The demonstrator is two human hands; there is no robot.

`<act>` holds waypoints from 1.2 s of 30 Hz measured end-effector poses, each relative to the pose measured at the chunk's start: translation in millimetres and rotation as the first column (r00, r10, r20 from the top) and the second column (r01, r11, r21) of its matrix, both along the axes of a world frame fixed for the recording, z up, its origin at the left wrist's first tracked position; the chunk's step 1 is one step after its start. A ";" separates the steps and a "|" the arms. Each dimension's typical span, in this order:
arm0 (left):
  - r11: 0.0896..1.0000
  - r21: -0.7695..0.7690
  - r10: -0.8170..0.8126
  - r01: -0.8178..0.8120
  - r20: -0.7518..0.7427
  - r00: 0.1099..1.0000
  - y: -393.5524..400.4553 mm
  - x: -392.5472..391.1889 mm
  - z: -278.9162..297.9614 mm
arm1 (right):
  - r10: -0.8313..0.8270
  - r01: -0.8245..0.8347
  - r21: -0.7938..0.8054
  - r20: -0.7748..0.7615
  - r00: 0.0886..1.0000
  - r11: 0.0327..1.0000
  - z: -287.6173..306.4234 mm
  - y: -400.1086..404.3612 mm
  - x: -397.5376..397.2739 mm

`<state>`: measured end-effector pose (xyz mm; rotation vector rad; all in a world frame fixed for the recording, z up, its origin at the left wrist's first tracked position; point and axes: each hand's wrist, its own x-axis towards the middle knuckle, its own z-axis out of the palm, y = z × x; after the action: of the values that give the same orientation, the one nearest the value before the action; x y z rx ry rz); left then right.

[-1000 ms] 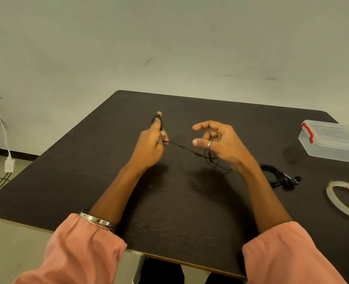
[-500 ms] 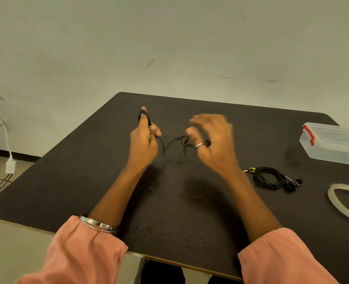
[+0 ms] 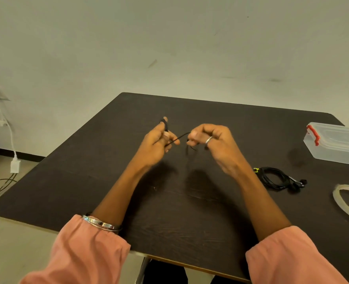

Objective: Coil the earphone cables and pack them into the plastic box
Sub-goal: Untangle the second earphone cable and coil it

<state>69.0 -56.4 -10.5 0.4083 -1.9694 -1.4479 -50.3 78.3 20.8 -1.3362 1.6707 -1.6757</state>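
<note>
black earphone cable (image 3: pixel 180 137) held mid-air | coiled earphones (image 3: pixel 276 178) on table | plastic box (image 3: pixel 337 143) closed

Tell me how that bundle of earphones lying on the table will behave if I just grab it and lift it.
The earphone bundle is thin black cable in loose loops, so it will probably be floppy and sag. No tie is visible around it, so loops may slip apart. The earbuds stick out at one end and would likely dangle. It looks light for its size.

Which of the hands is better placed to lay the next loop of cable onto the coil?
The right hand. It pinches the free run of the black earphone cable, while the left hand already carries the wound loops on its raised finger and seems to act as the spool.
</note>
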 end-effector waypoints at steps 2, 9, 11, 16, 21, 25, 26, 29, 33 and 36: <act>0.992 0.046 -0.123 0.120 0.058 0.991 5.0 1.1 1.8 | -0.004 0.010 -0.072 0.091 0.996 0.997 3.4 4.8 -3.7; 0.863 0.282 -0.462 0.419 0.107 0.880 12.4 7.5 3.8 | -0.397 0.348 -0.202 -0.313 0.863 0.915 -1.3 5.4 -10.2; 0.813 0.327 -0.533 0.482 0.081 0.842 11.8 9.4 4.8 | -0.486 0.441 -0.212 -0.469 0.737 0.872 -6.9 5.6 -14.1; 0.684 0.417 -0.646 0.598 -0.033 0.762 10.5 13.3 7.4 | -0.526 0.513 -0.219 -0.614 0.589 0.830 -11.5 3.9 -19.4; 0.565 0.478 -0.636 0.672 -0.266 0.724 9.0 14.7 10.1 | -0.410 0.364 -0.191 -0.363 0.837 0.912 -13.2 0.7 -14.7; 0.542 0.516 -0.464 0.663 -0.475 0.748 -0.6 18.5 18.0 | -0.194 0.213 0.000 -0.410 0.891 0.977 -19.2 -3.8 -11.4; 0.550 0.519 -0.412 0.655 -0.513 0.753 -3.9 20.1 19.5 | -0.137 0.176 0.047 -0.446 0.885 0.983 -20.8 -5.1 -11.1; 0.574 0.530 -0.260 0.624 -0.606 0.752 -11.2 22.4 21.2 | 0.011 0.095 0.175 -0.523 0.852 0.980 -24.8 -8.2 -6.6; 0.560 0.613 -0.048 0.558 -0.647 0.761 -19.9 22.3 20.0 | 0.150 0.182 0.314 -0.789 0.595 0.932 -26.5 -12.7 1.7; 0.580 0.664 0.079 0.472 -0.622 0.779 -23.5 22.3 19.3 | 0.161 0.203 0.294 -0.853 0.497 0.934 -24.3 -11.5 11.2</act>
<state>91.3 -80.0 8.7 0.0345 -0.7642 -2.2565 -39.1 66.9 -3.5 -2.1438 2.3571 -0.5252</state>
